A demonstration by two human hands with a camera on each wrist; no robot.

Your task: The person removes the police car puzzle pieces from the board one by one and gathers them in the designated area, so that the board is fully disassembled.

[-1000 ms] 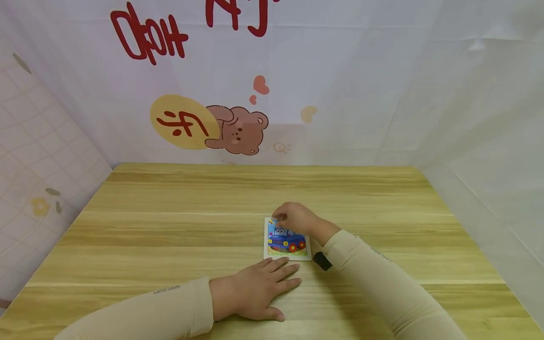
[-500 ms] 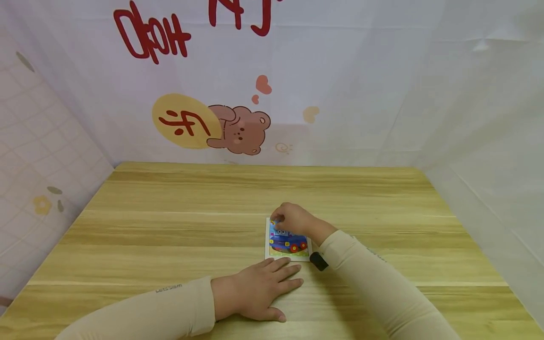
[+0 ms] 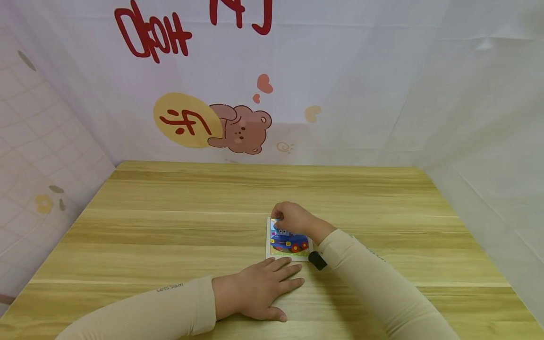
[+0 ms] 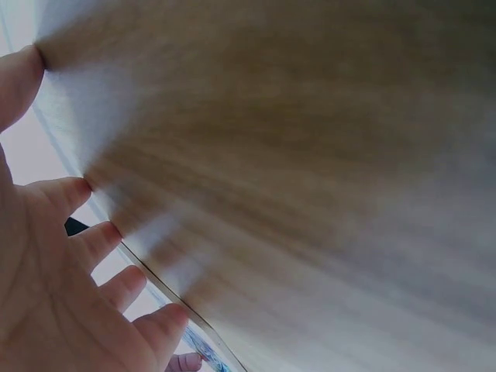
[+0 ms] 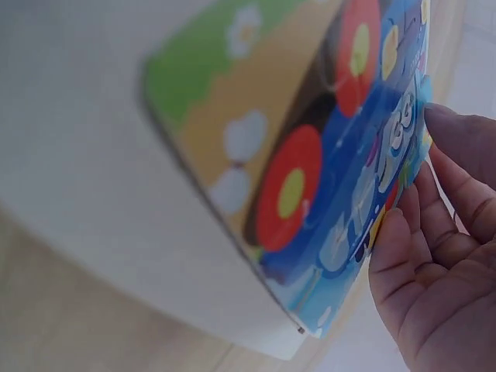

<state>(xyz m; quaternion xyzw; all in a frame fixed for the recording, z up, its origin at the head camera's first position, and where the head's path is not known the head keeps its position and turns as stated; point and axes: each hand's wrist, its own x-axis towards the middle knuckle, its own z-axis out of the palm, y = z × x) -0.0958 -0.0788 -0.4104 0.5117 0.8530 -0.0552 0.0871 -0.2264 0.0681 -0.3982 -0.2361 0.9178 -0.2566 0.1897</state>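
Observation:
A small square puzzle (image 3: 293, 243) with a blue cartoon car and a white border lies on the wooden table. At its upper left corner, my right hand (image 3: 295, 218) pinches a light blue puzzle piece (image 5: 423, 116) between thumb and fingers; in the right wrist view the piece's edge stands a little above the picture. Much of that piece is hidden by the fingers. My left hand (image 3: 263, 289) lies palm down with fingers spread, its foremost fingertips at the puzzle's near border. In the left wrist view, the fingertips (image 4: 167, 314) rest against the tabletop and the board's edge.
The wooden table (image 3: 170, 226) stretches around the puzzle on all sides. A small black object (image 3: 317, 260) shows below the right wrist, beside the puzzle. Behind stands a white wall cloth (image 3: 361, 85) with a printed bear and red lettering.
My right hand keeps its grip at the puzzle's upper left corner and shifts only slightly; the corner looks paler now. The left hand stays in place. The whole view has drifted a little.

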